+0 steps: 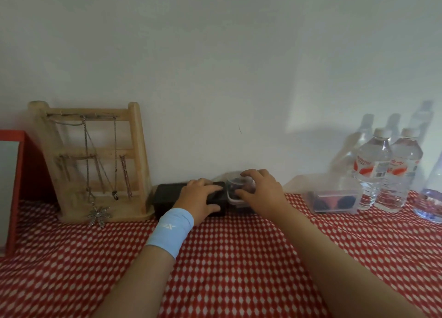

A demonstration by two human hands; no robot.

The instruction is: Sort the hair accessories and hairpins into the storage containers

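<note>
A black box (167,195) stands against the wall on the red patterned cloth. My left hand (201,198), with a light blue wristband, lies over its right end and grips it. Touching the box on its right is a small clear round container (240,186) with dark items inside. My right hand (260,191) grips this container from the right, fingers curled over its top. Further right sits a clear rectangular container (332,201) holding dark and red hair accessories, blurred.
A wooden jewellery stand (95,162) with hanging chains stands at the left, next to a red-framed mirror (12,186). Several water bottles (373,169) cluster at the right by the wall. The red and white cloth (227,258) covers the table.
</note>
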